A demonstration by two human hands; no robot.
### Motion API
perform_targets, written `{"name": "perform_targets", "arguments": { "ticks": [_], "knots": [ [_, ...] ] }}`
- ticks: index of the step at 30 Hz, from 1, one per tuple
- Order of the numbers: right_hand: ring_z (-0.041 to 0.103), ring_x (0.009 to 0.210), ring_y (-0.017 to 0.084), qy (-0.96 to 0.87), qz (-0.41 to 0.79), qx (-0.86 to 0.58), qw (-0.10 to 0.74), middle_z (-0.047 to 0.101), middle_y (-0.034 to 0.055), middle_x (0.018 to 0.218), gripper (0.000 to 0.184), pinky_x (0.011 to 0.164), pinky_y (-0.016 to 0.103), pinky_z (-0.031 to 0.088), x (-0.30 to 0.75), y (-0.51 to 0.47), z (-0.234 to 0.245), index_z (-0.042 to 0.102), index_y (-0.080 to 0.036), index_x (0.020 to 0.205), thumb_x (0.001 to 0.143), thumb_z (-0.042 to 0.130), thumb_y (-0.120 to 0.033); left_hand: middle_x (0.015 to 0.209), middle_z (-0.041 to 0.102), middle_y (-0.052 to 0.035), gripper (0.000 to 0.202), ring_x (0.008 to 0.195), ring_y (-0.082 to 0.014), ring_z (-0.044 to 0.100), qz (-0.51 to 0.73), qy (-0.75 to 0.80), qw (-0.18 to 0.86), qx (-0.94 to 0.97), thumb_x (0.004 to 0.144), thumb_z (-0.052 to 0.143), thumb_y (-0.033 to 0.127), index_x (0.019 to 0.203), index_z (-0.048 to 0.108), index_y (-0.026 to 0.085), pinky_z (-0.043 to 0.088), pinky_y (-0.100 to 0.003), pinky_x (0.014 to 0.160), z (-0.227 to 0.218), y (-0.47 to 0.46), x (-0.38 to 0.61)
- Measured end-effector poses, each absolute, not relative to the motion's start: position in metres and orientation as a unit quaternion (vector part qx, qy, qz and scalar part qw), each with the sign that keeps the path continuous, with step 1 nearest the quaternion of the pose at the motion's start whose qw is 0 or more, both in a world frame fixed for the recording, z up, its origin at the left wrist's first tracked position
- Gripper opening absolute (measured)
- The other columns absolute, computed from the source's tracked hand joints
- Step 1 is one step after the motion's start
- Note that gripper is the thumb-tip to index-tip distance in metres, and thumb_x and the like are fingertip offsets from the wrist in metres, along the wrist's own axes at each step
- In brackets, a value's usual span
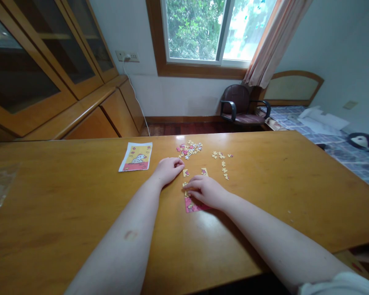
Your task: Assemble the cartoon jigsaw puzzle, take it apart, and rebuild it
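Note:
My right hand (207, 191) is over a partly joined jigsaw puzzle (190, 208), whose pink bottom edge shows below the palm. Its thumb and fingertips close on a yellow puzzle piece (185, 186) at the puzzle's left side. The hand covers much of the puzzle. My left hand (170, 169) rests on the table with curled fingers, just left of a corner piece (186, 173); whatever is in those fingers is hidden. Another yellow piece (204, 171) lies right above my right hand. Farther off is a heap of loose pieces (190, 149).
A picture card (138, 157) with a white animal lies to the left. Several yellow pieces (224, 170) form a row and a column on the right. A clear plastic bag (1, 188) is at the table's far left. Beyond the wooden table (95, 205) stands an office chair (241, 104).

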State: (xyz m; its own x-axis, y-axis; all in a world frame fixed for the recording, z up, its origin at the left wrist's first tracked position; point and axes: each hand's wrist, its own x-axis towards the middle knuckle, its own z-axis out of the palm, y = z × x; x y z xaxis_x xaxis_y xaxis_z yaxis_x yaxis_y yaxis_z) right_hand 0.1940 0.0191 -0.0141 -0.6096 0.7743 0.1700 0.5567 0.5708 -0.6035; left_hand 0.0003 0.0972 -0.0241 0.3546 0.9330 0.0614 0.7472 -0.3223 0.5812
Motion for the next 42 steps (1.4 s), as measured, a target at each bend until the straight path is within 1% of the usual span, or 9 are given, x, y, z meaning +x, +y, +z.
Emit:
{"name": "perform_targets", "arguments": {
  "ticks": [5,8,14,18,25,30,34,39,42],
  "knots": [
    [0.063,0.081,0.017,-0.892,0.196,-0.351,0.205,0.069,0.0071,0.088,0.020,0.080,0.029,0.048,0.203,0.018,-0.011,0.075,-0.019,0.093,0.089,0.057,-0.026,0.081,0.071,-0.0030,0.026,0.078,-0.0203,0.061,0.200,0.534,0.237,0.786,0.080,0.051,0.039,0.081,0.069,0.021,0.044,-0.030,0.071,-0.023,0.097,0.000],
    [0.063,0.082,0.017,-0.907,0.197,-0.320,0.191,0.070,0.0064,0.089,0.021,0.081,0.029,0.047,0.205,0.015,-0.010,0.075,-0.020,0.090,0.090,0.055,-0.027,0.081,0.071,-0.0027,0.026,0.078,-0.0202,0.061,0.200,0.533,0.237,0.787,0.080,0.051,0.039,0.081,0.069,0.021,0.044,-0.030,0.070,-0.023,0.097,0.000],
    [0.063,0.088,0.017,-0.923,0.190,-0.285,0.176,0.069,0.0062,0.098,0.020,0.085,0.030,0.046,0.205,0.015,-0.016,0.073,-0.020,0.097,0.088,0.060,-0.031,0.082,0.071,-0.0026,0.027,0.078,-0.0196,0.061,0.197,0.533,0.231,0.790,0.081,0.051,0.039,0.083,0.070,0.020,0.045,-0.029,0.071,-0.026,0.098,-0.001],
    [0.063,0.090,0.018,-0.929,0.174,-0.280,0.168,0.069,0.0064,0.099,0.020,0.085,0.032,0.046,0.206,0.016,-0.017,0.073,-0.020,0.099,0.085,0.062,-0.030,0.082,0.071,-0.0019,0.026,0.078,-0.0195,0.061,0.202,0.532,0.231,0.789,0.081,0.051,0.040,0.083,0.069,0.021,0.045,-0.029,0.070,-0.027,0.098,-0.001],
    [0.063,0.089,0.018,-0.931,0.170,-0.282,0.156,0.070,0.0065,0.098,0.018,0.083,0.031,0.046,0.204,0.014,-0.014,0.072,-0.020,0.097,0.087,0.060,-0.029,0.081,0.070,-0.0019,0.026,0.076,-0.0191,0.061,0.202,0.534,0.235,0.787,0.080,0.051,0.039,0.082,0.069,0.021,0.044,-0.029,0.070,-0.026,0.098,-0.001],
    [0.063,0.091,0.018,-0.925,0.168,-0.295,0.169,0.069,0.0073,0.102,0.022,0.085,0.032,0.045,0.204,0.012,-0.011,0.071,-0.020,0.100,0.090,0.056,-0.032,0.081,0.070,-0.0018,0.026,0.077,-0.0191,0.061,0.204,0.535,0.238,0.785,0.080,0.051,0.039,0.082,0.069,0.021,0.044,-0.029,0.069,-0.026,0.097,-0.001],
    [0.063,0.090,0.018,-0.928,0.172,-0.295,0.149,0.068,0.0072,0.101,0.022,0.084,0.032,0.045,0.203,0.010,-0.009,0.072,-0.019,0.098,0.089,0.057,-0.034,0.081,0.070,-0.0022,0.026,0.077,-0.0194,0.060,0.197,0.540,0.236,0.783,0.081,0.051,0.039,0.082,0.069,0.021,0.044,-0.029,0.069,-0.025,0.097,0.000],
    [0.062,0.093,0.019,-0.929,0.185,-0.289,0.140,0.067,0.0068,0.104,0.028,0.087,0.033,0.044,0.201,0.008,-0.008,0.070,-0.020,0.103,0.087,0.059,-0.041,0.082,0.071,-0.0023,0.026,0.078,-0.0196,0.061,0.198,0.536,0.238,0.786,0.081,0.050,0.039,0.082,0.069,0.021,0.044,-0.029,0.069,-0.023,0.097,0.000],
    [0.061,0.096,0.021,-0.931,0.182,-0.286,0.136,0.066,0.0073,0.109,0.035,0.089,0.035,0.043,0.200,0.007,-0.007,0.069,-0.021,0.106,0.083,0.063,-0.047,0.084,0.071,-0.0024,0.027,0.080,-0.0199,0.062,0.201,0.532,0.234,0.789,0.081,0.050,0.039,0.081,0.069,0.021,0.045,-0.029,0.070,-0.026,0.098,-0.001]
  ]
}}
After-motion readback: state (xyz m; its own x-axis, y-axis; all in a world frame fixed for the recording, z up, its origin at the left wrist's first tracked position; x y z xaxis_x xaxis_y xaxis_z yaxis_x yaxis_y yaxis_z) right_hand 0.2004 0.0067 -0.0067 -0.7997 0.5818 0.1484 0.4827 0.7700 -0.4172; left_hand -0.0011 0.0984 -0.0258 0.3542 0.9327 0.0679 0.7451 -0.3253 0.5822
